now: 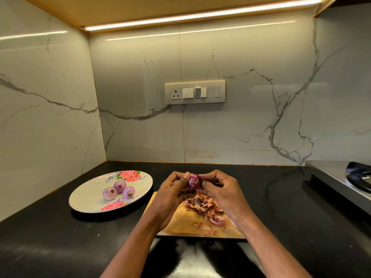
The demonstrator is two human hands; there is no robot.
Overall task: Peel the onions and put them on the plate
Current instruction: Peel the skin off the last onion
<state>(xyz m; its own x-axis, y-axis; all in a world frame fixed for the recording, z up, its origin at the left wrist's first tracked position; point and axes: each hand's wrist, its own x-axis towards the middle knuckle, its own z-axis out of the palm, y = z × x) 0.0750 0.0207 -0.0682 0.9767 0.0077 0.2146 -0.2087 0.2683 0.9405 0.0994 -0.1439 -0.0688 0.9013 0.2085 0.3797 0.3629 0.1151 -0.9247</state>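
A small dark red onion (194, 181) with patches of skin is held above the wooden cutting board (181, 223). My left hand (170, 192) grips it from the left, thumb on top. My right hand (219, 189) pinches it from the right with curled fingers. A pile of brown and purple onion skins (204, 206) lies on the board under my hands. To the left, a white plate with pink flowers (86, 199) holds three peeled pale purple onions (119, 190).
The black countertop (60, 237) runs to marble walls at the back and left. A steel stove (341, 177) with a dark burner stands at the right edge. A switch panel (195, 92) is on the back wall.
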